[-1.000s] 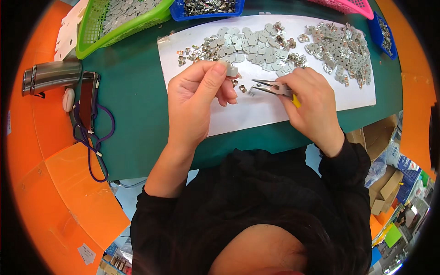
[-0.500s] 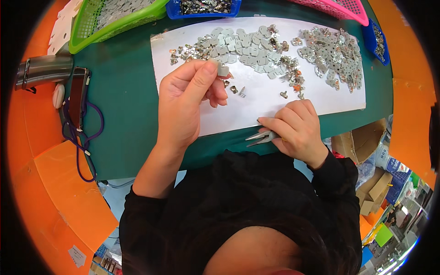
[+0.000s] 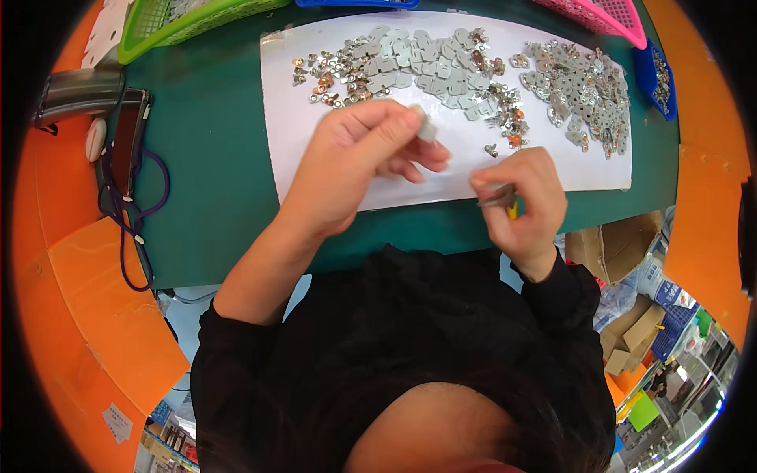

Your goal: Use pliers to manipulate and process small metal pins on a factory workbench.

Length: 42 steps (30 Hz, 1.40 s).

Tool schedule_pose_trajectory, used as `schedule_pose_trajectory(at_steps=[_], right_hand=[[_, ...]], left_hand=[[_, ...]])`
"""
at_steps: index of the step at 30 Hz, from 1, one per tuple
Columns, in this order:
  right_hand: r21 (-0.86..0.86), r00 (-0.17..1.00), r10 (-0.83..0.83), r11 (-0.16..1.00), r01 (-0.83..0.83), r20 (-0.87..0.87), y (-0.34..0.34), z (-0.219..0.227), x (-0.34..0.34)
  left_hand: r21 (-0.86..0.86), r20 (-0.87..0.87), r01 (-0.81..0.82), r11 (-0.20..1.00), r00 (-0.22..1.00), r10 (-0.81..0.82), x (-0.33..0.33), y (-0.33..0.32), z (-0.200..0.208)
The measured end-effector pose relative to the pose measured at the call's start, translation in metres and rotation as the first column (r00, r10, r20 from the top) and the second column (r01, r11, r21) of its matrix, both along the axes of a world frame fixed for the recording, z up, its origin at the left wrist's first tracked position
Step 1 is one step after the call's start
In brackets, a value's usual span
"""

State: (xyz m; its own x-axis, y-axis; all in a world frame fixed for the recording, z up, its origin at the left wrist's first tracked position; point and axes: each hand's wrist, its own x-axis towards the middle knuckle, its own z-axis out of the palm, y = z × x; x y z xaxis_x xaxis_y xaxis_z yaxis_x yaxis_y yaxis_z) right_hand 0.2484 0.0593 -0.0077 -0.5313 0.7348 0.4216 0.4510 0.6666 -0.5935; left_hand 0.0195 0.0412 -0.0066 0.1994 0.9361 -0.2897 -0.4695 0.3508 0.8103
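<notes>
My left hand (image 3: 355, 158) is raised over the near part of a white sheet (image 3: 292, 158). Its thumb and fingers pinch a small flat grey plate (image 3: 426, 128), smeared by motion. To its right, my right hand (image 3: 530, 201) is closed around needle-nose pliers (image 3: 497, 197); a bit of yellow handle shows below the fingers. Whether its fingertips pinch a small part as well, I cannot make out. Beyond my hands lie a heap of flat grey plates (image 3: 445, 71) and small metal fittings (image 3: 505, 110) around it. A second pile of grey plates with fittings (image 3: 579, 91) lies further right.
Along the far edge stand a green basket (image 3: 201, 30), a blue tray (image 3: 359, 3) and a pink basket (image 3: 607, 20). A blue bin (image 3: 656, 79) of small parts sits at the right. A phone with a purple cord (image 3: 130, 146) and a metal tumbler (image 3: 83, 96) are at the left.
My left hand has moved right with the grey plate. My right hand has risen a little and turned, so the pliers' jaws no longer point left in plain sight. The view has shifted slightly.
</notes>
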Motion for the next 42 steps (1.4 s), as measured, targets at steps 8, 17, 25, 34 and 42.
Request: schedule_pose_trajectory(at_steps=[8,17,25,34,42], right_hand=[[0.071,0.99,-0.112,0.99,0.118,-0.088,0.018,0.013,-0.027],[0.336,0.995,-0.088,0.937,0.099,-0.048,0.02,0.011,-0.046],[0.225,0.993,0.006,0.974,-0.032,0.114,0.023,0.018,-0.053],[0.065,0.993,0.082,0.994,-0.087,0.083,0.03,0.023,-0.051],[0.086,0.987,0.097,0.99,-0.108,0.126,0.028,0.024,-0.054]], left_hand=[[-0.042,0.316,0.042,0.998,0.949,-0.026,0.012,-0.005,0.001],[-0.199,0.6,0.011,0.98,0.792,0.113,0.006,-0.006,-0.003],[-0.229,0.61,-0.068,0.971,0.768,0.198,0.002,-0.005,-0.001],[-0.193,0.555,-0.051,0.98,0.818,0.151,0.0,-0.005,0.009],[-0.183,0.545,-0.057,0.982,0.825,0.149,0.004,-0.006,0.0]])
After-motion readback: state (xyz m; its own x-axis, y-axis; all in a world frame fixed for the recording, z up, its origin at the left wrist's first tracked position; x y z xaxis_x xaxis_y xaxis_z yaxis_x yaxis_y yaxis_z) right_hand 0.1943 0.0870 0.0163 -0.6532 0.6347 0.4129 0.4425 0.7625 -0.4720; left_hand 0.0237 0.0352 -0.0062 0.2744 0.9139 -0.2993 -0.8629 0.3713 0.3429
